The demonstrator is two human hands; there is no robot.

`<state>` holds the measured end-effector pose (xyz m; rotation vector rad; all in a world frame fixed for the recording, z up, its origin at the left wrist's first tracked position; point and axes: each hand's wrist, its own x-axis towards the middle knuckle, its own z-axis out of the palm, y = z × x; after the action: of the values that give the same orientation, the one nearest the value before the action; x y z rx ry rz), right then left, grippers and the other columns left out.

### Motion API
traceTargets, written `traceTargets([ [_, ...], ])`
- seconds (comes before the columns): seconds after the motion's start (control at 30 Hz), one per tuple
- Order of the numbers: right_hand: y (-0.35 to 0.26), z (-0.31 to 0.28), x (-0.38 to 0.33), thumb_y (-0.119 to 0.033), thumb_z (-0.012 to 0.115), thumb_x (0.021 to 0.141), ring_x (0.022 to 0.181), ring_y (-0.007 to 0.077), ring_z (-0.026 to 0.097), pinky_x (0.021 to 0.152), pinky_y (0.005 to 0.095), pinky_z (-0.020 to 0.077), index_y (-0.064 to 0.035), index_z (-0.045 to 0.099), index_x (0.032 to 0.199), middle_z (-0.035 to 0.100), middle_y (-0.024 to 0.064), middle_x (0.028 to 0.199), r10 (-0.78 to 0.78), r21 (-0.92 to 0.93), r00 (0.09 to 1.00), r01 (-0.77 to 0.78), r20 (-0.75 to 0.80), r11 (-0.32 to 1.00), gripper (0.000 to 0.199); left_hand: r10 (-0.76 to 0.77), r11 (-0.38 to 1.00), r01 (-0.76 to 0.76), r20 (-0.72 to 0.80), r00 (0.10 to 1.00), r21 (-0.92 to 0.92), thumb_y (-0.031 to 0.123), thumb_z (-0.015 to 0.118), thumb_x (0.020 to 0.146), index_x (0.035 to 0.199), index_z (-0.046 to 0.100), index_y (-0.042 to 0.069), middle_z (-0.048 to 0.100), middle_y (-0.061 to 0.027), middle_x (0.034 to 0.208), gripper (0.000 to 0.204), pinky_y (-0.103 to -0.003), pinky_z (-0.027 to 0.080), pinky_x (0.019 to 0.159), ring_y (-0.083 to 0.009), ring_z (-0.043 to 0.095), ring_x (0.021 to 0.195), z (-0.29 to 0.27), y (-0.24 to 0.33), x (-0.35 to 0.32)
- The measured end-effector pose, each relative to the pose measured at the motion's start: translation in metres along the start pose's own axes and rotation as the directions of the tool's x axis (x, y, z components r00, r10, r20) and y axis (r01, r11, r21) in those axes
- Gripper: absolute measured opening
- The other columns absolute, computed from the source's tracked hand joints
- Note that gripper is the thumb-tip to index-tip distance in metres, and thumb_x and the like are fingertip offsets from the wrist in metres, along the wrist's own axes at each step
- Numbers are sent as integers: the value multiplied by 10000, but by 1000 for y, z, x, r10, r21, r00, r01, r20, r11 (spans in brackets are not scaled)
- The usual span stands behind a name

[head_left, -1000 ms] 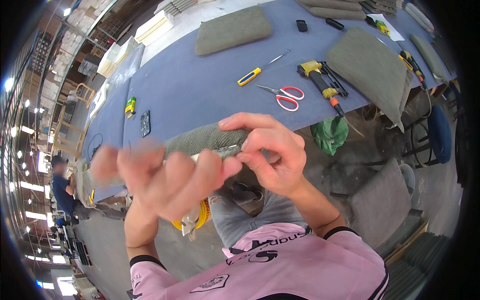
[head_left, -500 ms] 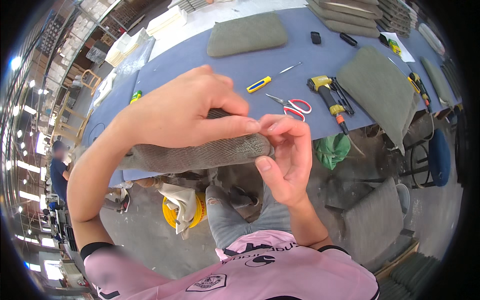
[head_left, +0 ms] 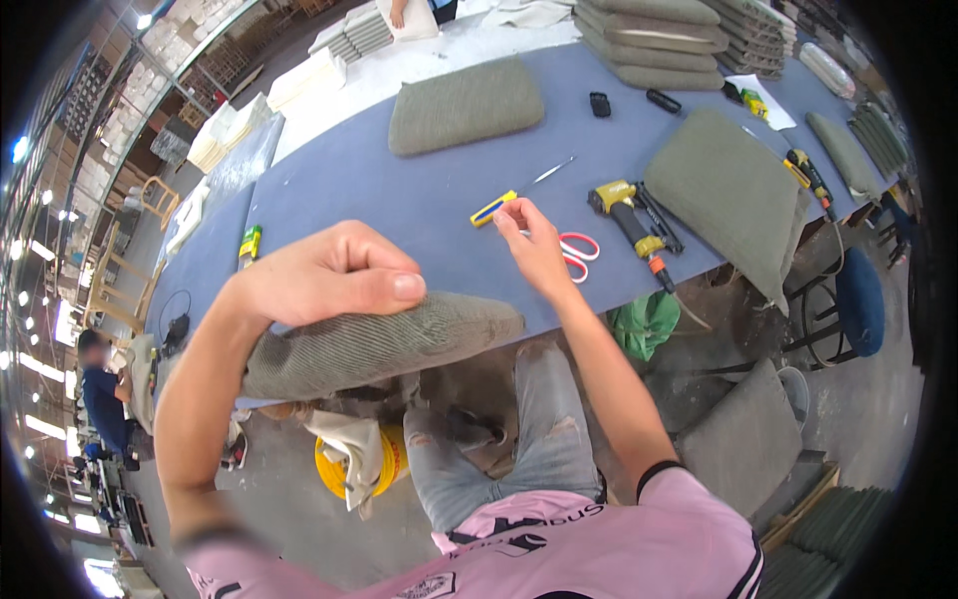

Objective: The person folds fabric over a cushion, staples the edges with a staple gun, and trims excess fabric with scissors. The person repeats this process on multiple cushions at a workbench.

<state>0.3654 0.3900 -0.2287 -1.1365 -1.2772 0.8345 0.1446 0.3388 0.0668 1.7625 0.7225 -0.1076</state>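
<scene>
My left hand (head_left: 334, 275) is curled over a padded grey-green seat cushion (head_left: 369, 344), its thumb along the top and its other fingers partly hidden. The cushion is seen edge-on, at the table's near edge. My right hand (head_left: 534, 245) is off the cushion, with fingers bent and slightly apart. Its fingertips are at the handle of a yellow-and-blue screwdriver (head_left: 494, 208), which lies on the table; whether they touch it is unclear. Below that hand are scissors with red-and-white handles (head_left: 579, 256), their blades mostly covered by it.
A yellow-and-black air stapler (head_left: 631, 220) and another cushion (head_left: 723, 190) lie to the right on the blue table (head_left: 329, 180). A flat cushion (head_left: 466, 105) and stacked cushions (head_left: 649, 45) are farther back. A yellow bucket (head_left: 334, 469) stands below. Other people are at left and beyond the table.
My right hand has left the cushion's end and moved over the scissors to the screwdriver. My left hand stays on the cushion, which now sits lower in view. The view has shifted.
</scene>
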Motion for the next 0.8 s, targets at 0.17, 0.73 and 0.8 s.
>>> traceTargets([
  [0.17, 126, -35, 135, -577, 568, 1044, 1195, 417, 702, 1016, 520, 543, -82, 684, 1271, 754, 205, 1221, 190, -696, 961, -276, -200, 663, 557, 86, 992, -93, 76, 993, 91, 376, 615, 1130, 717, 446, 127, 365, 117, 719, 511, -302, 265, 590, -45, 300, 680, -9, 0, 59],
  [0.73, 128, -15, 99, -169, 810, 855, 1031, 378, 724, 858, 472, 565, -81, 309, 1539, 685, 199, 1199, 18, -143, 982, -46, -187, 989, 853, 63, 993, -59, 37, 997, -106, 430, 665, 1095, 919, 722, 113, 676, 67, 887, 367, -258, 503, 720, -25, 604, 796, -71, -10, 110],
  [0.8, 108, -27, 90, -151, 807, 908, 911, 228, 695, 738, 368, 536, -70, 358, 1549, 685, 100, 1108, 180, 288, 966, -121, -186, 950, 787, 54, 991, -51, 21, 998, -124, 434, 670, 1091, 935, 729, 106, 688, 64, 906, 369, -257, 515, 732, -28, 619, 811, -77, -26, 110],
])
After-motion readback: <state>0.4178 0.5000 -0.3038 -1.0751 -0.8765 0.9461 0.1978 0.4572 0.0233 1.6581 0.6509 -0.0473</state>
